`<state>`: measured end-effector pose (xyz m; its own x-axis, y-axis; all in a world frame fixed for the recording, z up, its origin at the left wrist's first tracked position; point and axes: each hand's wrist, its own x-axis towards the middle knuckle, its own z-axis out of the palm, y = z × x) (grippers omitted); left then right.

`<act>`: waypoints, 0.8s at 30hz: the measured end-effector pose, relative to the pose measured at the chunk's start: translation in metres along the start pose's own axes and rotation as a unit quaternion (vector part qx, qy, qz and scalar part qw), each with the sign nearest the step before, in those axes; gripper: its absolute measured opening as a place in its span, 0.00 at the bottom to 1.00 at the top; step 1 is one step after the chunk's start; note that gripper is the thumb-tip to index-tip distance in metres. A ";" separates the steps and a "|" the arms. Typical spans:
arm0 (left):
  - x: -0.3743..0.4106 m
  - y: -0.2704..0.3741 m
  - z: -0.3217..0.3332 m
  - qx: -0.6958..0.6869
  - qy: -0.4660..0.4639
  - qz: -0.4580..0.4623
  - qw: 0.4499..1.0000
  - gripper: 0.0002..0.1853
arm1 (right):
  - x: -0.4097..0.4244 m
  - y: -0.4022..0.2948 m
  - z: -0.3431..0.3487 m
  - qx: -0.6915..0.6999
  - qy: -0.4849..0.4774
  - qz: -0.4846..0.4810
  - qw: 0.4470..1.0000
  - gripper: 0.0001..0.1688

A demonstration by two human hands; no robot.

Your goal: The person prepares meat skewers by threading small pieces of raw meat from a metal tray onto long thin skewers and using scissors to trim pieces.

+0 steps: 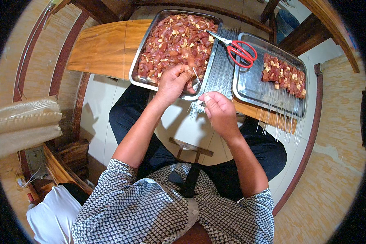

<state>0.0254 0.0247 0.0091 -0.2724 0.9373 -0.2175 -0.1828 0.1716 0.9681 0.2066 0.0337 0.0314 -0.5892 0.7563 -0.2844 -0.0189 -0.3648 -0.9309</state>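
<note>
My left hand (174, 80) is over the near edge of a metal tray (135, 68) heaped with raw meat chunks (174, 39) and pale cubes. Its fingertips are pinched around a piece of meat (188, 61), partly hidden by the fingers. A thin metal skewer (197, 75) slants from beside those fingertips down toward my right hand (221, 108), which grips its lower end between thumb and forefinger. Many bare skewers (220, 70) lie in a bundle between this tray and a second metal tray (250, 82). Loaded meat skewers (283, 74) rest in the second tray, handles pointing toward me.
Red-handled scissors (242, 54) lie across the skewer bundle, blades over the meat tray's rim and handles over the second tray. A wooden bench (100, 48) supports both trays. Below stands a small wooden stool (190, 146). A wall (332, 146) rises at the right.
</note>
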 end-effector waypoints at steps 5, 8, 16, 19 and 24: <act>-0.002 -0.004 0.000 0.082 0.033 0.029 0.996 0.10 | 0.003 -0.001 0.000 0.045 0.005 0.000 0.999 0.12; -0.006 -0.002 0.003 0.144 0.026 0.004 0.989 0.10 | 0.006 0.002 0.000 0.044 0.016 0.000 0.999 0.12; -0.007 -0.007 0.011 0.365 -0.040 0.172 0.914 0.09 | 0.015 0.004 -0.001 0.018 0.037 -0.046 0.998 0.12; -0.006 -0.009 0.008 0.327 0.019 0.097 0.940 0.09 | 0.013 -0.003 -0.004 0.023 0.036 -0.031 0.999 0.12; -0.003 -0.003 -0.005 0.266 0.001 0.028 0.964 0.08 | 0.009 -0.013 -0.011 0.090 0.009 0.016 0.996 0.13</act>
<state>0.0222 0.0204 0.0064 -0.2698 0.9492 -0.1621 0.3424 0.2519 0.9051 0.2104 0.0513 0.0383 -0.5779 0.7515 -0.3182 -0.1464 -0.4790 -0.8655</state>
